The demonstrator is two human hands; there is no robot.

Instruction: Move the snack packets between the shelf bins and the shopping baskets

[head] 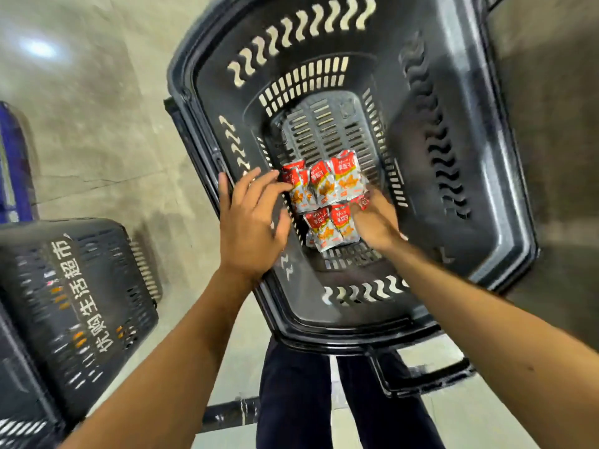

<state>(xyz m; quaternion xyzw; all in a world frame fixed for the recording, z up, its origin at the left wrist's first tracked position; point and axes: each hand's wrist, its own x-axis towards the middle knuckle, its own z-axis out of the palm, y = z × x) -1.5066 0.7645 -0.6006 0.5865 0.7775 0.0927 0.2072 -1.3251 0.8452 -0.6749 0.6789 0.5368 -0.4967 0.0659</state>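
The black shopping basket (pixel 479 76) stood open, seen from above. The snack packets (pixel 327 186) lay in a tight cluster on its slotted bottom, toward its left wall and nearer end. Each packet showed a red top band with white lettering, a silvery-white body and an orange picture. They overlapped in two rough rows, several in the farther row and two in the nearer. The left hand (pixel 249 228) was over the basket's left wall, fingers spread and relaxed, tips at the leftmost packet and grasping nothing. The right hand (pixel 377 223) reached down inside the basket with its fingers among the packets. They were blurred, so a grasp could not be confirmed. A second basket (pixel 81 303) with white lettering stood to the left of the first.
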